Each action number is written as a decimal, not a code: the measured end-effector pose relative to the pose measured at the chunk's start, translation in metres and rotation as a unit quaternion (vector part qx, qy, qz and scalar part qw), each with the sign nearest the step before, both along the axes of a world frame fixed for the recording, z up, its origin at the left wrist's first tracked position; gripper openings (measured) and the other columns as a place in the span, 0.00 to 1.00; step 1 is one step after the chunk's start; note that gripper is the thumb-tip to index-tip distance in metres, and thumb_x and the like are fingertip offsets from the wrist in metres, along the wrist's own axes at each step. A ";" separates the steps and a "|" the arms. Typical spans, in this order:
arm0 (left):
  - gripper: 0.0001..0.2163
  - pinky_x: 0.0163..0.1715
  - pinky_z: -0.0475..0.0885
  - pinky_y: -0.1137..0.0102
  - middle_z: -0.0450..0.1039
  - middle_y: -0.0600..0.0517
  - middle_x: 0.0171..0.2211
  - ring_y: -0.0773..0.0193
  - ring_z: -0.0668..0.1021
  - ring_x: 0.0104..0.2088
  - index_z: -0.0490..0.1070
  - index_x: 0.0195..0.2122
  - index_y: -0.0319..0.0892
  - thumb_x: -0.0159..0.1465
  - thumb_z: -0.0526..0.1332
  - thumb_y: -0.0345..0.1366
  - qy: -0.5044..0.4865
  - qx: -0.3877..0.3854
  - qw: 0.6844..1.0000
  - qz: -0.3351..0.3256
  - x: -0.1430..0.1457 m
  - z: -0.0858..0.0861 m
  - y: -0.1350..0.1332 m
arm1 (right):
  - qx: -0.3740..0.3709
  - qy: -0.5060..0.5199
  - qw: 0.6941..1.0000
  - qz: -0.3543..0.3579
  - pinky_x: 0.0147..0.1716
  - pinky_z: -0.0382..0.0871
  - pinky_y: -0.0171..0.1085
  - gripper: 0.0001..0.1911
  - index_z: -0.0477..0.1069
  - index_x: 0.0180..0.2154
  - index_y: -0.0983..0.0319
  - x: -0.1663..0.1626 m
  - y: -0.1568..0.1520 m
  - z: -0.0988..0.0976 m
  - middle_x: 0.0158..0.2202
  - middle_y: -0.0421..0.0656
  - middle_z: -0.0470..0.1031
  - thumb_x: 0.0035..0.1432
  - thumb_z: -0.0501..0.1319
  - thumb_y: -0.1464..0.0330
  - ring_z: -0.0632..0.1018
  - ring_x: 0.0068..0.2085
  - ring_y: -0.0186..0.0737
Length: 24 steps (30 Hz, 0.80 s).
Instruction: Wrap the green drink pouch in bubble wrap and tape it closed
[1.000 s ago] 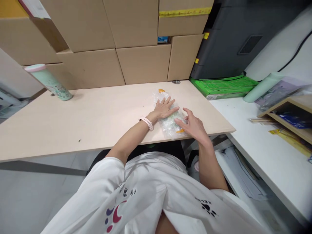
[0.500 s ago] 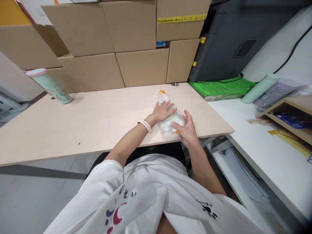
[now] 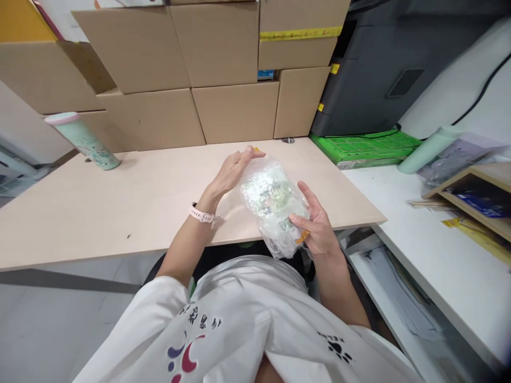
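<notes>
A clear bubble-wrap bundle (image 3: 271, 205) with green and orange bits inside is lifted off the pale wooden desk (image 3: 120, 202). My right hand (image 3: 317, 226) cups its lower right side, thumb pressed on the front. My left hand (image 3: 233, 170), with a pink watch on the wrist, holds the bundle's upper far end, fingers curled over its top edge. The bundle tilts between both hands above the desk's front edge.
Stacked cardboard boxes (image 3: 223, 69) line the back of the desk. A mint tumbler (image 3: 82, 139) lies at the left. A green crate (image 3: 365, 148) and a dark printer (image 3: 383, 69) stand at the right. A white side table (image 3: 447, 255) holds a wooden tray and papers.
The bundle lay flat on the desk under both hands. Both hands have now raised it off the surface and tilted it toward me.
</notes>
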State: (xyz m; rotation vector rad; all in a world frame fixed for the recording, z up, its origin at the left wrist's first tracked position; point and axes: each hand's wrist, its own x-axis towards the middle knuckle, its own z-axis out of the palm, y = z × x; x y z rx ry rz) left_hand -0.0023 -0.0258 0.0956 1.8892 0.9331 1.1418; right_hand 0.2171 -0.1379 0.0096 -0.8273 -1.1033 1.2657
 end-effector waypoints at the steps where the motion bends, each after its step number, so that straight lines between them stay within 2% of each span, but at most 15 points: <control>1: 0.32 0.68 0.60 0.53 0.79 0.44 0.55 0.47 0.73 0.63 0.81 0.48 0.40 0.67 0.52 0.63 -0.047 -0.036 0.998 -0.014 -0.001 0.001 -0.011 | 0.002 0.030 1.000 -0.002 0.55 0.75 0.51 0.47 0.59 0.68 0.49 -0.002 -0.003 0.004 0.59 0.43 0.76 0.48 0.74 0.64 0.79 0.55 0.50; 4: 0.35 0.61 0.70 0.53 0.82 0.43 0.46 0.44 0.77 0.59 0.81 0.45 0.40 0.63 0.51 0.68 -0.216 -0.157 0.962 -0.057 0.009 -0.004 -0.053 | 0.019 0.084 0.996 -0.028 0.54 0.76 0.50 0.46 0.61 0.66 0.46 -0.009 -0.009 0.013 0.57 0.41 0.77 0.47 0.75 0.64 0.80 0.55 0.50; 6: 0.35 0.60 0.72 0.54 0.82 0.45 0.47 0.44 0.77 0.59 0.79 0.47 0.43 0.61 0.54 0.70 -0.314 -0.172 0.932 -0.053 0.021 -0.013 -0.082 | 0.039 0.093 0.993 -0.065 0.56 0.74 0.51 0.44 0.62 0.65 0.47 -0.015 -0.011 0.018 0.58 0.41 0.77 0.48 0.74 0.64 0.79 0.56 0.50; 8: 0.36 0.60 0.72 0.55 0.80 0.45 0.52 0.43 0.76 0.61 0.76 0.52 0.45 0.57 0.58 0.71 -0.358 -0.177 0.915 -0.064 0.031 -0.023 -0.108 | 0.056 0.085 0.989 -0.107 0.57 0.73 0.52 0.42 0.62 0.64 0.48 -0.024 -0.014 0.021 0.57 0.42 0.77 0.50 0.73 0.64 0.79 0.56 0.49; 9: 0.37 0.60 0.73 0.55 0.78 0.45 0.54 0.43 0.76 0.60 0.74 0.55 0.46 0.55 0.63 0.69 -0.374 -0.167 0.910 -0.064 0.036 -0.028 -0.118 | 0.064 0.076 0.987 -0.127 0.58 0.73 0.52 0.41 0.62 0.64 0.49 -0.029 -0.016 0.021 0.57 0.43 0.77 0.51 0.73 0.63 0.79 0.56 0.48; 11: 0.38 0.58 0.74 0.56 0.77 0.45 0.56 0.44 0.77 0.59 0.69 0.60 0.47 0.51 0.73 0.60 -0.388 -0.154 0.908 -0.038 0.042 -0.038 -0.131 | 0.080 0.043 0.982 -0.164 0.59 0.72 0.53 0.37 0.63 0.63 0.52 -0.039 -0.019 0.020 0.58 0.45 0.75 0.53 0.71 0.63 0.78 0.57 0.48; 14: 0.35 0.58 0.74 0.56 0.76 0.43 0.57 0.46 0.78 0.58 0.66 0.61 0.44 0.55 0.75 0.48 -0.380 -0.193 0.904 0.036 0.043 -0.055 -0.133 | 0.103 -0.063 0.968 -0.221 0.62 0.69 0.52 0.30 0.67 0.60 0.56 -0.048 -0.021 0.013 0.61 0.48 0.72 0.57 0.68 0.61 0.74 0.61 0.49; 16: 0.32 0.59 0.73 0.55 0.74 0.41 0.58 0.47 0.77 0.59 0.65 0.61 0.41 0.59 0.72 0.48 -0.357 -0.223 0.905 0.068 0.038 -0.067 -0.126 | 0.115 -0.165 0.949 -0.241 0.63 0.67 0.51 0.27 0.69 0.59 0.58 -0.049 -0.018 0.006 0.61 0.48 0.72 0.59 0.66 0.61 0.73 0.62 0.50; 18: 0.37 0.61 0.70 0.55 0.71 0.40 0.62 0.47 0.75 0.61 0.59 0.67 0.42 0.60 0.70 0.48 -0.297 -0.212 0.926 0.097 0.028 -0.079 -0.117 | 0.125 -0.268 0.925 -0.237 0.62 0.68 0.51 0.25 0.69 0.59 0.57 -0.047 -0.011 -0.002 0.60 0.49 0.73 0.62 0.63 0.61 0.73 0.61 0.50; 19: 0.41 0.62 0.69 0.54 0.69 0.40 0.63 0.47 0.73 0.63 0.52 0.70 0.44 0.61 0.69 0.49 -0.245 -0.192 0.943 0.120 0.022 -0.084 -0.112 | 0.130 -0.314 0.911 -0.233 0.61 0.69 0.52 0.24 0.69 0.59 0.58 -0.045 -0.008 -0.006 0.59 0.50 0.74 0.63 0.61 0.61 0.74 0.60 0.50; 21: 0.48 0.63 0.65 0.50 0.67 0.37 0.65 0.44 0.70 0.65 0.41 0.74 0.44 0.61 0.68 0.50 -0.097 -0.136 0.969 0.181 0.011 -0.091 -0.104 | 0.139 -0.395 0.877 -0.237 0.59 0.70 0.53 0.23 0.70 0.59 0.59 -0.042 0.000 -0.012 0.57 0.53 0.73 0.64 0.59 0.60 0.75 0.59 0.52; 22: 0.49 0.64 0.63 0.46 0.65 0.35 0.66 0.41 0.68 0.66 0.39 0.75 0.42 0.61 0.68 0.50 -0.017 -0.095 0.971 0.218 0.006 -0.093 -0.102 | 0.148 -0.431 0.856 -0.244 0.59 0.69 0.55 0.24 0.70 0.59 0.60 -0.041 0.003 -0.014 0.59 0.54 0.72 0.65 0.59 0.59 0.74 0.60 0.53; 24: 0.45 0.66 0.56 0.40 0.55 0.32 0.70 0.36 0.59 0.71 0.43 0.74 0.40 0.63 0.66 0.49 0.119 0.010 0.951 0.286 0.002 -0.093 -0.099 | 0.181 -0.492 0.815 -0.246 0.63 0.63 0.59 0.26 0.67 0.62 0.61 -0.038 0.008 -0.015 0.66 0.57 0.63 0.66 0.58 0.58 0.67 0.66 0.57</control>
